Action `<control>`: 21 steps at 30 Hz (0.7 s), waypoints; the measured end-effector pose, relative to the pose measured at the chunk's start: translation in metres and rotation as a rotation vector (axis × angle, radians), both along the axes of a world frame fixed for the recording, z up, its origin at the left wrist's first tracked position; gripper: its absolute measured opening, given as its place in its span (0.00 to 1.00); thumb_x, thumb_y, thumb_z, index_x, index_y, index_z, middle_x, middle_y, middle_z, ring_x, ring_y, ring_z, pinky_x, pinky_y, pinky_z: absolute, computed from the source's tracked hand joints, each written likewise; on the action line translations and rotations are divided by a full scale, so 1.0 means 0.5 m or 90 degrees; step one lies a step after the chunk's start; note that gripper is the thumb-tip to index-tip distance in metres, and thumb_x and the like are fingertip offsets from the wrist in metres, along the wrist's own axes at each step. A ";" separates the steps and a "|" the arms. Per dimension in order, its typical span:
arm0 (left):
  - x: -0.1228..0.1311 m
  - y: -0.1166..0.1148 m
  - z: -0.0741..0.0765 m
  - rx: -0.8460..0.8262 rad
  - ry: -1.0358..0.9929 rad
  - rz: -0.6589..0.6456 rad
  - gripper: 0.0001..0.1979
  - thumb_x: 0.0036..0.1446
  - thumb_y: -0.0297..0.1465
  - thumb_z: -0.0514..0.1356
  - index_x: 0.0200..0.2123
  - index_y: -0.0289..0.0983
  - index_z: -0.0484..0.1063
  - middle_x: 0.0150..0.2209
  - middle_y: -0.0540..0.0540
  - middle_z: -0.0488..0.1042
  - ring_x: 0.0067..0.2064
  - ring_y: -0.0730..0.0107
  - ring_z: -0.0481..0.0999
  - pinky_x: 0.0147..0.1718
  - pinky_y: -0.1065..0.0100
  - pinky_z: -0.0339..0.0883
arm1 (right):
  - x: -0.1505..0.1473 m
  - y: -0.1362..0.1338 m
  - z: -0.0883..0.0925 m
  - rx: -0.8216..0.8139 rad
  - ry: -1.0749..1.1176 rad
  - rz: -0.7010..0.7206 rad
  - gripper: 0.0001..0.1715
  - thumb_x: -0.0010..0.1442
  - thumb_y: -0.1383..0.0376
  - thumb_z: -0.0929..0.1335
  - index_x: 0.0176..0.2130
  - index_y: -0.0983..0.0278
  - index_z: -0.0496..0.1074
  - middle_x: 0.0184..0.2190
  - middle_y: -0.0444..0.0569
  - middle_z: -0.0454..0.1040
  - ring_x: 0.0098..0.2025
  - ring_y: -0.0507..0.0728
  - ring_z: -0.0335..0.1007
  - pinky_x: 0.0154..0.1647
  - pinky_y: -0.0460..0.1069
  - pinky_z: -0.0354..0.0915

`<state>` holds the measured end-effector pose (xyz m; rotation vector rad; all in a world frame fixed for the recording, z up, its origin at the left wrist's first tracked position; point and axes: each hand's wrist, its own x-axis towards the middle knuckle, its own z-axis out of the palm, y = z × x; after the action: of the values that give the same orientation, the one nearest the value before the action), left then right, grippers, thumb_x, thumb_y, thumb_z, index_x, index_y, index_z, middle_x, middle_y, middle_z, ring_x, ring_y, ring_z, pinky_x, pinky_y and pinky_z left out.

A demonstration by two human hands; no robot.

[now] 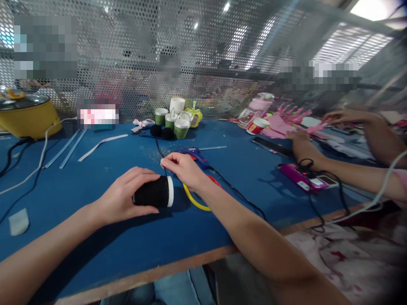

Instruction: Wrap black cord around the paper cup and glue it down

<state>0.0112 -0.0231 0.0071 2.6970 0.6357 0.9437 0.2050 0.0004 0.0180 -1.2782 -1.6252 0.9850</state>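
Observation:
My left hand (127, 195) is wrapped round a black-covered cup (152, 192) with a white rim. The cup lies on its side above the blue table, rim facing right. My right hand (182, 167) pinches a thin black cord (160, 149) just above the cup, near its rim. Whether the cord is fixed to the cup I cannot tell. Behind my right hand lies a blue hot glue gun (202, 159), its cable running right. A yellow and red ring (195, 204) lies partly hidden under my right wrist. Two black pompoms (162, 132) sit farther back.
Several green and white cups (182, 128) stand at the back by a mesh wall. A yellow electric pot (28, 118) is at far left, with cables. Clear strips (73, 149) lie nearby. At right, a co-worker's arms (314, 154) reach past a purple power strip (302, 178).

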 end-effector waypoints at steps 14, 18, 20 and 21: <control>0.002 0.005 0.002 0.135 -0.004 -0.004 0.28 0.51 0.36 0.63 0.52 0.35 0.57 0.45 0.37 0.69 0.46 0.57 0.68 0.45 0.54 0.64 | -0.005 -0.008 0.009 -0.049 0.023 0.008 0.12 0.47 0.59 0.67 0.23 0.66 0.67 0.20 0.40 0.64 0.23 0.48 0.53 0.26 0.46 0.51; 0.001 0.005 -0.001 0.141 -0.011 -0.003 0.27 0.51 0.36 0.63 0.52 0.35 0.57 0.45 0.37 0.69 0.46 0.57 0.68 0.45 0.54 0.64 | -0.007 -0.008 0.007 -0.076 0.022 0.012 0.11 0.47 0.60 0.67 0.24 0.66 0.67 0.19 0.40 0.62 0.23 0.48 0.52 0.26 0.46 0.50; 0.001 0.005 -0.002 0.138 -0.021 -0.005 0.27 0.51 0.36 0.63 0.51 0.35 0.58 0.44 0.37 0.69 0.46 0.57 0.68 0.45 0.54 0.65 | -0.008 -0.008 0.006 -0.089 0.028 0.014 0.11 0.47 0.60 0.67 0.24 0.66 0.67 0.18 0.40 0.62 0.22 0.48 0.53 0.26 0.46 0.51; 0.001 0.004 -0.002 0.132 -0.027 -0.005 0.26 0.51 0.36 0.62 0.51 0.35 0.58 0.44 0.37 0.69 0.46 0.57 0.68 0.44 0.55 0.65 | -0.009 -0.008 0.006 -0.095 0.031 0.014 0.11 0.47 0.60 0.68 0.24 0.66 0.67 0.18 0.40 0.62 0.23 0.48 0.53 0.26 0.46 0.51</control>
<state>0.0118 -0.0209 0.0063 2.8464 0.5466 1.1192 0.2007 -0.0036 0.0211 -1.3270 -1.5552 1.1613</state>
